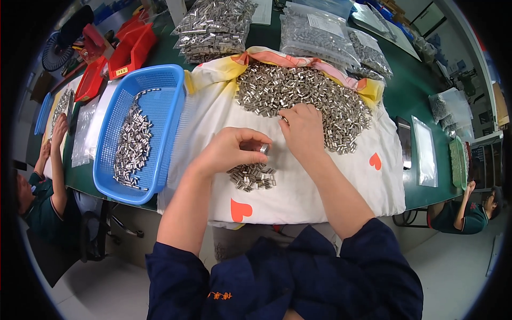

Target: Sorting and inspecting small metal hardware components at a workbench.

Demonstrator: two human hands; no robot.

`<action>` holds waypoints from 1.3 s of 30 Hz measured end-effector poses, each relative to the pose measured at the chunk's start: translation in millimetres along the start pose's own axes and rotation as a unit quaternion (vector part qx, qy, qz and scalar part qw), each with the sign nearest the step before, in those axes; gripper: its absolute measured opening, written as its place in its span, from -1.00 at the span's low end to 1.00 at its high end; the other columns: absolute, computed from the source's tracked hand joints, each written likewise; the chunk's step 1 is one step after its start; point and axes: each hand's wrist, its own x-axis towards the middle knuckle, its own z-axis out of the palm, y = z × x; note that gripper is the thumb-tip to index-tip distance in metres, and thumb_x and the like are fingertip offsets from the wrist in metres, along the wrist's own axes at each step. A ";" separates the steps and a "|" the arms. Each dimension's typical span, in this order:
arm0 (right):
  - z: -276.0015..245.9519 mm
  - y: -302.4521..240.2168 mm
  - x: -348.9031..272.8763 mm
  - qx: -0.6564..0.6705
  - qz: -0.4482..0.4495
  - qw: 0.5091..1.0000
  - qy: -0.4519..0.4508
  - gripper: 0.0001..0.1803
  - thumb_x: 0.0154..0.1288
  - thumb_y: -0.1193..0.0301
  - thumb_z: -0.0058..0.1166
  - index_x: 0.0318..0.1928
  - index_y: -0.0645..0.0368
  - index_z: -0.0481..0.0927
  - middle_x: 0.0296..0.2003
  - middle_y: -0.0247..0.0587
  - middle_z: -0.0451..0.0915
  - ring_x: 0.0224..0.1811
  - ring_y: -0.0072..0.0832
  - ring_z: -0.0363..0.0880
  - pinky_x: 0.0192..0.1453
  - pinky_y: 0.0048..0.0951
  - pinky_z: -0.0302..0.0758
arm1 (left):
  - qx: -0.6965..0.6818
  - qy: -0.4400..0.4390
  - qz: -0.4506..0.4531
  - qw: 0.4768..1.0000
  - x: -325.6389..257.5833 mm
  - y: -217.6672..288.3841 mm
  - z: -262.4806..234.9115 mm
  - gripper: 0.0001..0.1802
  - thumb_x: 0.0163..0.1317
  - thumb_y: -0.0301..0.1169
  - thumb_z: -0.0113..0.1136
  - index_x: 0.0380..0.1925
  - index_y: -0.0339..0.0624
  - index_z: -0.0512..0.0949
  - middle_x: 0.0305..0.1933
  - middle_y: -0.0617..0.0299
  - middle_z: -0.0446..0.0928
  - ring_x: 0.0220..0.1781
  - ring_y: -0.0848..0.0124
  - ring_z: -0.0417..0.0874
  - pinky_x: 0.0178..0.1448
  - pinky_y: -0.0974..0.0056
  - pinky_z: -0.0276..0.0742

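Observation:
Between the thumb and fingers of my left hand (234, 149) is a small metal sleeve (264, 149), held above a small pile of metal sleeves (252, 177) on the white cloth (298, 186). My right hand (303, 128) rests at the near edge of a large heap of shiny metal sleeves (341, 117). Its fingers are bent together at the heap, and what they pinch, if anything, is hidden. To the left, a blue plastic basket (173, 106) holds many of the same sleeves.
Clear bags of metal parts (216, 26) and more filled bags (317, 34) stand at the back of the green table (397, 101). Red bins (133, 48) sit at the far left. A flat plastic bag (424, 152) lies to the right. Other people work at both sides.

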 end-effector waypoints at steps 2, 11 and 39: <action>0.4 0.1 -0.9 -0.005 -0.001 1.000 -0.015 -0.88 -0.03 0.43 0.12 -0.40 0.09 0.60 -0.41 -0.29 0.49 -0.26 -0.34 0.40 -0.13 -0.34 0.30 | -0.004 0.004 0.010 1.000 2.1 -0.3 -0.9 -0.65 -0.11 -0.46 0.34 -0.24 -0.22 0.56 -0.46 0.35 0.52 -0.41 0.64 0.46 -0.28 0.49 0.42; -6.7 8.6 -0.8 0.005 0.011 0.995 -0.097 -0.91 0.01 0.43 0.09 -0.42 0.09 0.60 -0.41 -0.28 0.50 -0.24 -0.32 0.40 -0.09 -0.31 0.29 | -0.008 -0.007 0.010 1.000 2.4 -4.8 -2.4 -0.65 -0.10 -0.46 0.34 -0.22 -0.21 0.56 -0.46 0.34 0.51 -0.40 0.64 0.46 -0.26 0.48 0.42; -26.7 -14.7 -8.9 0.422 0.105 0.886 -0.162 -0.87 -0.02 0.46 0.15 -0.40 0.22 0.54 -0.49 -0.27 0.56 -0.42 -0.50 0.54 -0.32 -0.50 0.44 | -0.141 0.055 0.002 0.989 8.5 -1.3 -1.7 -0.63 -0.03 -0.66 0.20 -0.14 -0.40 0.48 -0.26 0.19 0.55 -0.28 0.53 0.56 -0.16 0.48 0.49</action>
